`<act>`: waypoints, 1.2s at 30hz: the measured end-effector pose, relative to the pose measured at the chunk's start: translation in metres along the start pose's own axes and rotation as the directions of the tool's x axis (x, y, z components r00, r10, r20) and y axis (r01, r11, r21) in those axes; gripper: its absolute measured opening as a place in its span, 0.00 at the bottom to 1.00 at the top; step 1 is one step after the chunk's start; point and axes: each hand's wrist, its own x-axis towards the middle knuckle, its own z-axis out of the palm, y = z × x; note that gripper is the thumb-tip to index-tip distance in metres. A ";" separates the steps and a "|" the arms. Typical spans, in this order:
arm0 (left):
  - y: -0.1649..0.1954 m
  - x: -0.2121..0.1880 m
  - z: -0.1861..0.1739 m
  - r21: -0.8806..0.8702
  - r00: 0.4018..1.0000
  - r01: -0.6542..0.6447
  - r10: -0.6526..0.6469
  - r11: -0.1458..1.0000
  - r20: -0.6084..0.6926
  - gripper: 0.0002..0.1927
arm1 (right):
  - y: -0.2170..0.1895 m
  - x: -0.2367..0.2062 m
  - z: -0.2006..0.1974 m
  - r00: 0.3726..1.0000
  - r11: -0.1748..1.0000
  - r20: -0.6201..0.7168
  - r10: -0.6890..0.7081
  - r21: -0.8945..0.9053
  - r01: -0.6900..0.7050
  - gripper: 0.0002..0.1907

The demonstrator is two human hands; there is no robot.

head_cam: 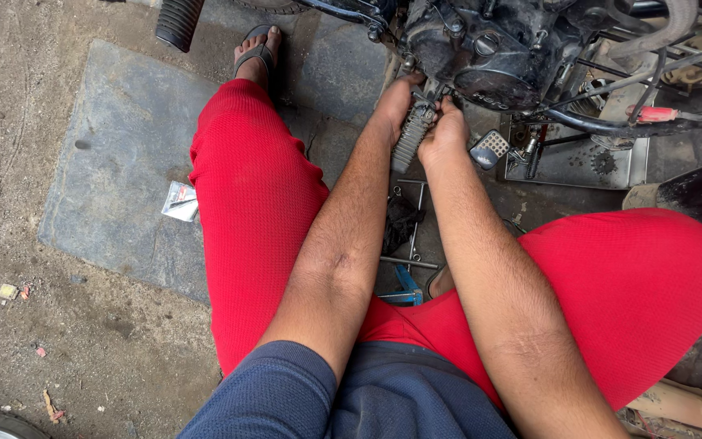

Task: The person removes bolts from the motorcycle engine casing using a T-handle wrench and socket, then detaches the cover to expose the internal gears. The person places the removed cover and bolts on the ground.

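I sit on the ground with red-trousered legs spread, facing a motorcycle's black engine (497,49). Both arms reach forward to its underside. My left hand (396,102) presses against the engine's lower edge and touches the top of a ribbed grey footrest (410,138). My right hand (444,134) is closed around the same footrest from the right side. Whatever lies under the fingers is hidden.
A grey rubber mat (123,154) lies at the left with a small clear packet (180,201) on it. Metal rods and a blue tool (406,286) lie between my legs. A metal tray (578,162) with parts sits right, beside a brake pedal (491,148) and a red-tipped lever (656,114).
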 end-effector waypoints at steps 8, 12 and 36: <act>0.004 0.008 -0.005 0.071 1.000 0.000 -0.001 0.997 0.025 0.16 | 0.007 0.002 0.000 0.998 0.999 0.045 0.034 0.011 -0.034 0.11; 0.007 0.013 -0.006 0.092 1.000 0.025 -0.025 0.995 -0.003 0.17 | 0.009 0.007 0.001 0.997 0.998 0.069 0.033 0.049 -0.037 0.12; 0.004 0.013 -0.001 0.025 0.999 0.006 -0.007 1.000 0.043 0.20 | 0.001 0.005 0.005 0.998 0.996 0.061 0.034 0.081 -0.039 0.12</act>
